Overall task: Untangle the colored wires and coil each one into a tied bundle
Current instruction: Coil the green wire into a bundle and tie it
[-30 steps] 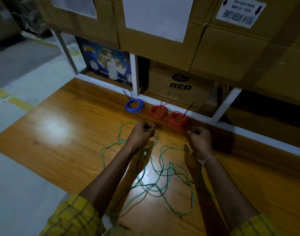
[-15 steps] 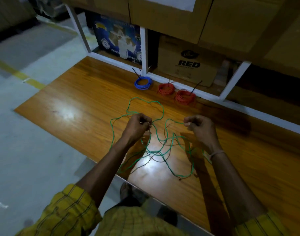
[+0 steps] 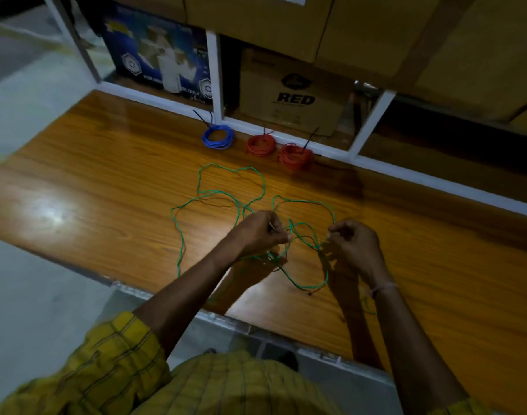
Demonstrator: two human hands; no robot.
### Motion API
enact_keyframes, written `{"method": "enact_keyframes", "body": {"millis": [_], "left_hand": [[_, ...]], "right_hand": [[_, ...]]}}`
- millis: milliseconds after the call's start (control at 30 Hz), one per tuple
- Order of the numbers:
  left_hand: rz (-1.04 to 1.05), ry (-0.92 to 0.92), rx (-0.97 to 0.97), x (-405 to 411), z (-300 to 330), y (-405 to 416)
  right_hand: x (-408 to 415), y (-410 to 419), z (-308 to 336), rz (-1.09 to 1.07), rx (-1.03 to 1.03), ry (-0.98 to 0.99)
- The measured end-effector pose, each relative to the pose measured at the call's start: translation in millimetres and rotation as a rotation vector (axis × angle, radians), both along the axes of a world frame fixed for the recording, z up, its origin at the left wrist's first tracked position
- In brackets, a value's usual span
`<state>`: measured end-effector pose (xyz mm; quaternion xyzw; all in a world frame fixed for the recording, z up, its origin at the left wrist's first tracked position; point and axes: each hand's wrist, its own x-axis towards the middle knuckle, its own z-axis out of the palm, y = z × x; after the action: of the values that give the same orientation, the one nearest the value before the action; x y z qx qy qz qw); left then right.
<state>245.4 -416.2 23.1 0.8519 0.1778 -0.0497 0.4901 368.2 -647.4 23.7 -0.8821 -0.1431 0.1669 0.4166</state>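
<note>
A long green wire (image 3: pixel 230 170) lies in loose tangled loops on the wooden table (image 3: pixel 112 163). My left hand (image 3: pixel 260 233) pinches a strand of it near the middle of the tangle. My right hand (image 3: pixel 353 242) is closed on another strand a little to the right. Both hands hover just above the table. At the back edge sit three tied coils: a blue coil (image 3: pixel 218 137), a red coil (image 3: pixel 260 145) and a second red coil (image 3: pixel 295 157), each with a black tie sticking up.
White shelf posts (image 3: pixel 215 76) rise behind the coils. Under the shelf stand a brown box marked RED (image 3: pixel 295 94) and a blue printed box (image 3: pixel 157 58). Large cardboard boxes (image 3: pixel 376 31) hang overhead. Grey floor (image 3: pixel 31 310) lies to the left and below the table's near edge.
Both hands have drawn back toward me from the coils, pulling the green wire with them. The camera has tilted down, so my shirt and the table's near edge show now.
</note>
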Motion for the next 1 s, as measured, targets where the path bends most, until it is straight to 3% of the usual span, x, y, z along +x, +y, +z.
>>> {"method": "enact_keyframes", "body": {"millis": [133, 233, 333, 534, 767, 900, 1000], "left_hand": [[-0.051, -0.001, -0.085, -1.2, -5.8, -21.7], [-0.055, -0.126, -0.125, -6.4, -8.7, -25.4], [-0.15, -0.25, 0.066, -13.8, -5.4, -27.2], [-0.235, -0.462, 0.251, -17.3, -3.2, -19.8], [0.095, -0.738, 0.326, -0.1, 17.8, 3.6], [0.107, -0.64, 0.336, 25.0, 25.1, 22.7], [0.006, -0.58, 0.174, 38.7, 34.9, 21.3]], "right_hand": [[-27.3, 19.3, 9.4, -0.072, -0.041, -0.02], [-49.6, 31.9, 26.7, -0.155, 0.135, 0.152], [-63.6, 42.3, 36.7, -0.118, 0.17, 0.154], [-59.3, 56.4, 53.0, -0.097, 0.321, 0.129], [-29.2, 41.8, 66.9, -0.034, 0.447, -0.033], [-14.3, 33.5, 79.9, 0.054, 0.506, -0.047], [-5.1, 31.0, 90.1, 0.096, 0.559, -0.003]]}}
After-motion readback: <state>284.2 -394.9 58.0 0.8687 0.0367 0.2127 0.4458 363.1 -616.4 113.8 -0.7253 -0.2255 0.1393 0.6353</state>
